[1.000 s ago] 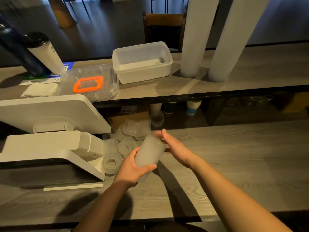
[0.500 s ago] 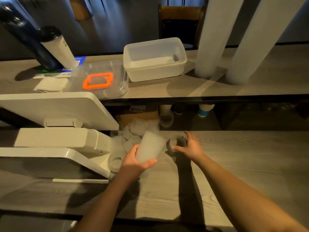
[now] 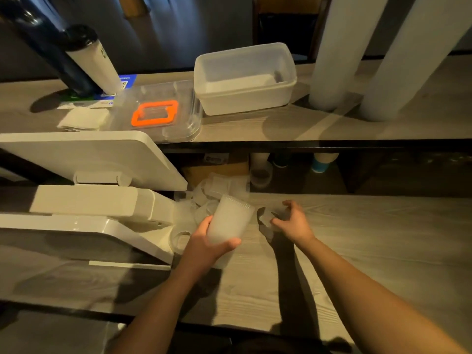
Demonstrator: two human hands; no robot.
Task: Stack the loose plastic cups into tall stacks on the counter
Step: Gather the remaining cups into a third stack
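Frosted ribbed cup stack [image 3: 231, 221] (tapered) in left hand [image 3: 204, 242], right hand [image 3: 293, 221] pinching clear cup [image 3: 274, 215]

My left grip [image 3: 207, 241] is wrapped around a short stack of frosted cups [image 3: 231, 221], tilted with its rims pointing away from me. My right grip [image 3: 293, 221] curls over a single clear cup [image 3: 270, 217] on the worktop [image 3: 370, 238]. More loose cups [image 3: 217, 187] lie heaped behind, beside the white terminal [image 3: 102, 213].

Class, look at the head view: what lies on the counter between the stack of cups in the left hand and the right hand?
A single loose clear cup, which the right hand grips, beside the held stack in the left hand; the head view shows this.
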